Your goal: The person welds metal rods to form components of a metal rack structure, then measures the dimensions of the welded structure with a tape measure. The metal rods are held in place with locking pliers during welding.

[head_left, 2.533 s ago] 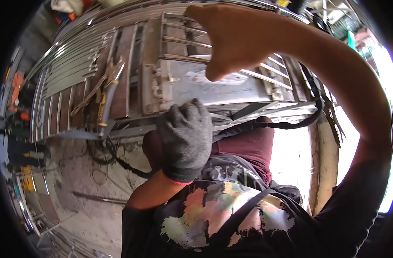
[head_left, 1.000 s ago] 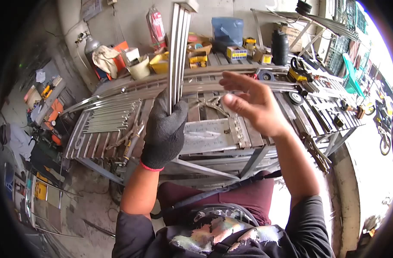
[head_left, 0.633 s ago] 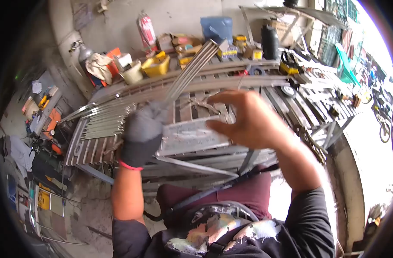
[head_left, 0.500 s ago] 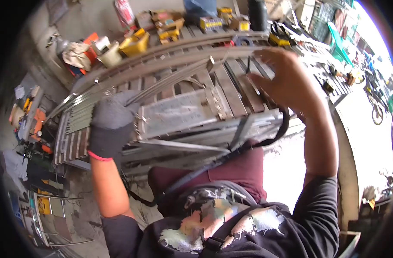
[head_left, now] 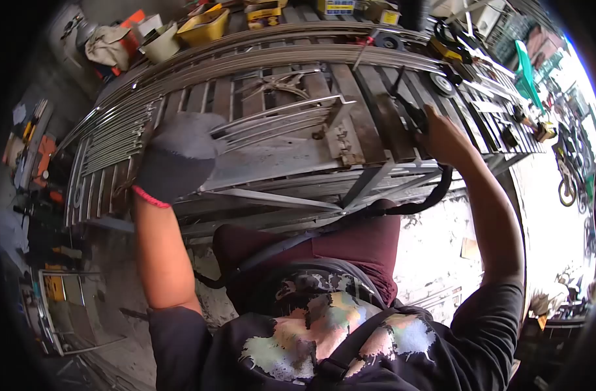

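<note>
My left hand (head_left: 184, 150), in a grey glove with a red-edged cuff, is closed around several thin metal rods (head_left: 278, 124). The rods point right across a flat metal plate (head_left: 272, 159), and their far ends lie near an upright metal stop (head_left: 340, 111). On the right, my bare right hand (head_left: 445, 137) is wrapped around the black handle of a welding torch (head_left: 412, 116), its neck tilted up and left. From below that hand a thick black cable (head_left: 435, 199) loops down and over my lap. The glove hides the rods' near ends.
Many thin rods (head_left: 119, 140) lie at the left of the slatted metal bench (head_left: 376, 124). Long bars (head_left: 246, 62) run along its back, near yellow tubs (head_left: 203, 26) and boxes. A round disc (head_left: 441, 85) lies at the right. Angled braces (head_left: 366, 186) stand below the front edge.
My right hand was open above the bench and has come down and closed on the welding torch. The left hand still grips the rods, now lying lower against the stop. The view has shifted.
</note>
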The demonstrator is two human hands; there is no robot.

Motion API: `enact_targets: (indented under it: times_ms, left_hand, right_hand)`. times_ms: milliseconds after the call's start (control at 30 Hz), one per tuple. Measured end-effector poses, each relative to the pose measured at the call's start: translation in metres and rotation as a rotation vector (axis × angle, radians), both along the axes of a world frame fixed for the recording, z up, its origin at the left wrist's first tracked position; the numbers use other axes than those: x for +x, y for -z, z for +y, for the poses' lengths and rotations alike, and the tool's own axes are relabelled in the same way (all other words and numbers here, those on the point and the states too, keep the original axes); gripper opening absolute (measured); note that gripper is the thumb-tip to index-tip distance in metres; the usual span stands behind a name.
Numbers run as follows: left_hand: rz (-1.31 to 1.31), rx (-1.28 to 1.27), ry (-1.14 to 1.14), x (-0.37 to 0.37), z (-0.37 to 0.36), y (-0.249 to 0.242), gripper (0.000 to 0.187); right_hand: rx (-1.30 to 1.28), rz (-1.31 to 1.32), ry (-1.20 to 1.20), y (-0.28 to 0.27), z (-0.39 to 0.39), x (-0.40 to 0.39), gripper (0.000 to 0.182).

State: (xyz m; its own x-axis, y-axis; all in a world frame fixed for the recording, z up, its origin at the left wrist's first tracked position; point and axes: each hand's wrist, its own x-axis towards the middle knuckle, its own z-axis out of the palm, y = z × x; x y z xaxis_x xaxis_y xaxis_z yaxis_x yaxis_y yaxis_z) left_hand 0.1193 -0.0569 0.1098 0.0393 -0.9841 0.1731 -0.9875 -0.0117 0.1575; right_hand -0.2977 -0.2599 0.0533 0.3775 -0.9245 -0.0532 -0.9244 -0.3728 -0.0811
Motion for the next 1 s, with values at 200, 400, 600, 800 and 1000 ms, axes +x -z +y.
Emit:
enact_targets:
  times_ms: [200,400,600,800,1000]
  left_hand:
    - [-0.463,-0.486,0.279,-0.01,-0.025,0.022,0.018]
    - [-0.099,-0.259,0.104,-0.045,-0.071,0.042,0.015]
    - [-0.021,-0.488,0.036,-0.066,-0.085,0.069,0.013]
    - [-0.004,-0.453,0.054,-0.08,-0.094,0.081,0.011]
    - [0.531,-0.62,0.173,-0.08,-0.106,0.087,0.012]
  right_hand:
    - [-0.149,-0.167,-0.071,0.026,-0.015,-0.018,0.067]
    - [-0.391,-0.408,0.197,-0.031,0.01,-0.011,0.063]
    - [-0.553,-0.58,0.176,-0.108,0.063,0.006,0.063]
    - [-0.603,-0.593,-0.149,-0.111,0.128,0.072,0.052]
    - [-0.413,-0.678,-0.492,-0.086,0.163,0.13,0.068]
